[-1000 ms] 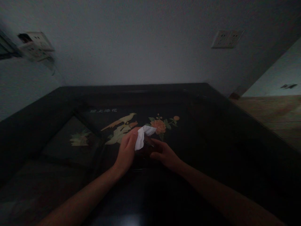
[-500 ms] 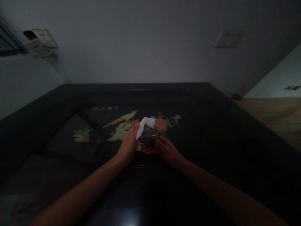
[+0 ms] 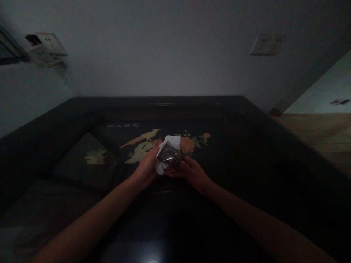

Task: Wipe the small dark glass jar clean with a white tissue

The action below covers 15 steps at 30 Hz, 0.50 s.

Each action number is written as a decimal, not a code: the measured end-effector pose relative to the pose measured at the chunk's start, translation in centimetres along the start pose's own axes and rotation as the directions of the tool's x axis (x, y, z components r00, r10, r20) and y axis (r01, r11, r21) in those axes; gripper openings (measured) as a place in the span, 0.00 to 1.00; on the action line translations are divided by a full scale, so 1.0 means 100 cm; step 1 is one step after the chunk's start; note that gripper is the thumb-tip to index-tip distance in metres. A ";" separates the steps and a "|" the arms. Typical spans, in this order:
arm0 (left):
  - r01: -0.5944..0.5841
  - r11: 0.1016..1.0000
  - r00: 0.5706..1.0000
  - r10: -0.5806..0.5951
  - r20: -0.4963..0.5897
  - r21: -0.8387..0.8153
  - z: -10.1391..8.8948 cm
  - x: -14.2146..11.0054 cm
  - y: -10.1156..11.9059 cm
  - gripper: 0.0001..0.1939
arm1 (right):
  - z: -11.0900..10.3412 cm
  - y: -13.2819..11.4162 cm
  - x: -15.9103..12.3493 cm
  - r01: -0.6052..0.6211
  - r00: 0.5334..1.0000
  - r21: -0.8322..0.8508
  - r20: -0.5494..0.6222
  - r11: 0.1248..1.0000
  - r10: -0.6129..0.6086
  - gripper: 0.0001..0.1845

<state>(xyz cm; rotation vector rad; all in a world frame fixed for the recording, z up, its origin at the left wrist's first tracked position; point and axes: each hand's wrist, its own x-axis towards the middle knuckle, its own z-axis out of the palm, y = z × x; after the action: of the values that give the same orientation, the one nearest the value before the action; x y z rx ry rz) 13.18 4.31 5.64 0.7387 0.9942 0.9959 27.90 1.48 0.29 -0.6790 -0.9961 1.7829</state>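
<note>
Dim room. Left hand [image 3: 146,166] grips white cloth [image 3: 168,144] against small dark glassy obj [image 3: 171,159]; right hand [image 3: 192,172] grasps obj from below, just above black painted surface [image 3: 246,153].

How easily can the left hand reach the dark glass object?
Probably yes: the left hand presses a white cloth against the dark glass object, which the right hand holds.

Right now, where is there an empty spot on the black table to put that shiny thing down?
The black table looks bare right of the painted flowers, out to its right edge, and in front near the arms. It is crowded in the middle, where the left hand holds the white cloth against the dark shiny object in the right hand.
</note>
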 end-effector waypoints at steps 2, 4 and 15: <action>-0.059 0.995 0.998 0.059 -0.003 0.084 -0.002 0.001 -0.001 0.12 | 0.000 0.000 0.000 0.002 1.000 -0.009 0.004 1.000 -0.001 0.25; -0.163 0.961 0.985 0.171 -0.015 0.224 -0.004 0.000 0.000 0.13 | 0.001 0.000 0.000 0.005 1.000 -0.011 -0.002 1.000 -0.005 0.25; -0.751 0.001 0.520 0.618 0.590 0.660 -0.006 -0.011 -0.003 0.15 | 0.003 0.000 0.004 0.071 0.992 -0.102 -0.094 0.992 -0.081 0.23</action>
<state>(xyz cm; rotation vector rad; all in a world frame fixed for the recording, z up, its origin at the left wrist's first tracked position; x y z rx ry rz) 12.50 3.22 5.46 2.4311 0.9774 1.1719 27.54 1.73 0.40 -0.7724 -1.0346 1.6271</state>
